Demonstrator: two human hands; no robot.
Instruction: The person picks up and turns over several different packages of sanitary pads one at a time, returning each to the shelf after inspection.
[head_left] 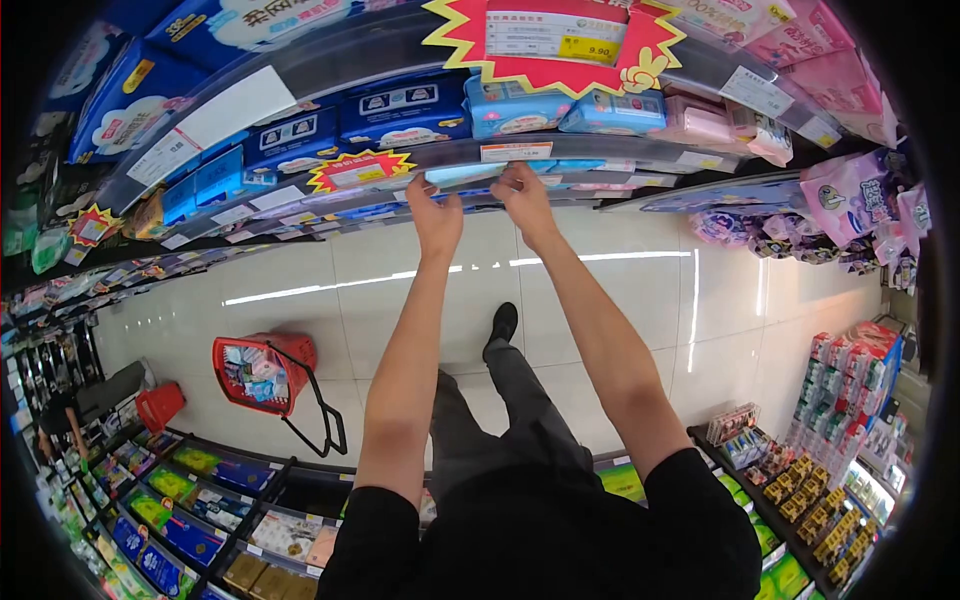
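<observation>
Both my hands reach to a lower shelf, just under the front edge of the one above. Between them lies a light blue, soft-looking pack [468, 173]. My left hand [435, 215] is at its left end, fingers bent toward it and thumb apart from them. At the right end, the fingers of my right hand [524, 198] curl against the pack. The shelf edge and the hands hide part of it, so its print cannot be read. An orange-and-white price label [516, 151] sits right above my right hand.
Blue packs [403, 112] and pink packs [697, 119] line the shelf above. A red starburst price sign [555, 45] juts out overhead. On the tiled floor behind to the left stands a red shopping basket [290, 355] holding goods, its black handle extended. Another person [62, 425] is at far left.
</observation>
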